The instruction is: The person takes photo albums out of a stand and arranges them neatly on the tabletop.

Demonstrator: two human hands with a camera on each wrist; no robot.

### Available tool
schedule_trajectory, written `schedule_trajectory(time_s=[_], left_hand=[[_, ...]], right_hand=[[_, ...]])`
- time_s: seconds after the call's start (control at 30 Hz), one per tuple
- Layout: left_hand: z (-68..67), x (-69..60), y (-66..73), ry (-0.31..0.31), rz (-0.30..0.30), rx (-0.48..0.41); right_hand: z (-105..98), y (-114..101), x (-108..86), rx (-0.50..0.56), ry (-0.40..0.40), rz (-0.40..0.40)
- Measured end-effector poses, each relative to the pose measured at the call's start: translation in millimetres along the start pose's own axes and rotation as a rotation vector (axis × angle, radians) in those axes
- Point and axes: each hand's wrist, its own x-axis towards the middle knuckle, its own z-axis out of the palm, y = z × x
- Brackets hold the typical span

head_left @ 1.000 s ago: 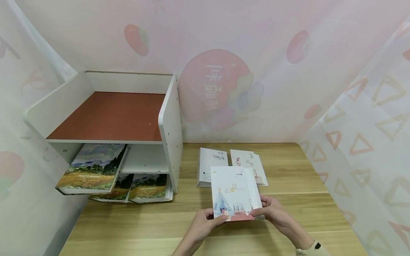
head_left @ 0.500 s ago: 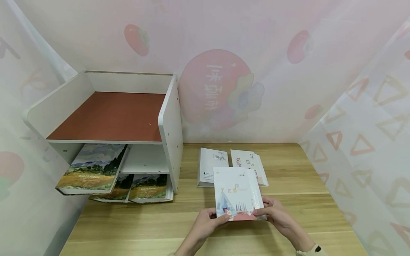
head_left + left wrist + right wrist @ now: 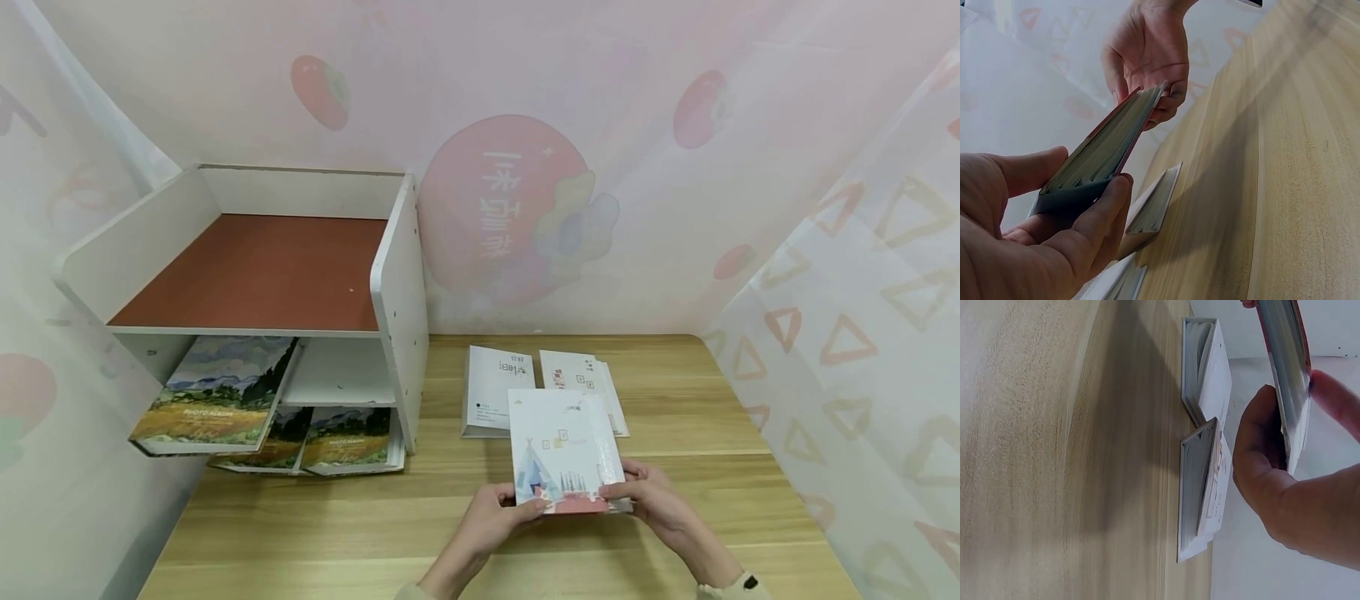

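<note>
Both hands hold a white photo album with a blue tent and a pink strip on its cover, raised above the table. My left hand pinches its lower left corner, thumb on the cover and fingers beneath. The lower right corner is gripped the same way by my right hand. In the left wrist view the held album's page edges show between its covers. Behind it lie a thick white album and, to the right, another white album, both partly covered by the held one in the head view.
A white shelf unit with a brown-red top board stands at the left. A landscape-covered photo album juts from its middle level. Two similar albums, one of them the right-hand album, lie below. The wooden table runs under everything.
Both hands have shifted the held album slightly to the right and a touch upward. The shelf and the other albums have not moved.
</note>
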Motion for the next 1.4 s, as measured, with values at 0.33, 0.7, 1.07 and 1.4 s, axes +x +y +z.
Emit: schedule_trajectory(time_s=[0.33, 0.7, 1.07, 1.4], left_hand=[[5.8, 8.6, -4.0, 0.014, 0.003, 0.019], [13.7, 16.5, -6.4, 0.03, -0.007, 0.061], [24.4, 34.2, -3.5, 0.002, 0.001, 0.109], [33.3, 48.4, 1.1, 0.051, 0.031, 0.309]], right_hand=[[-9, -1, -2.5, -0.065, 0.001, -0.043], [-21, -1, -1.9, -0.041, -0.006, -0.012], [-40, 0, 1.6, -0.037, -0.002, -0.005], [-57, -5, 7.3, -0.056, 0.027, 0.03]])
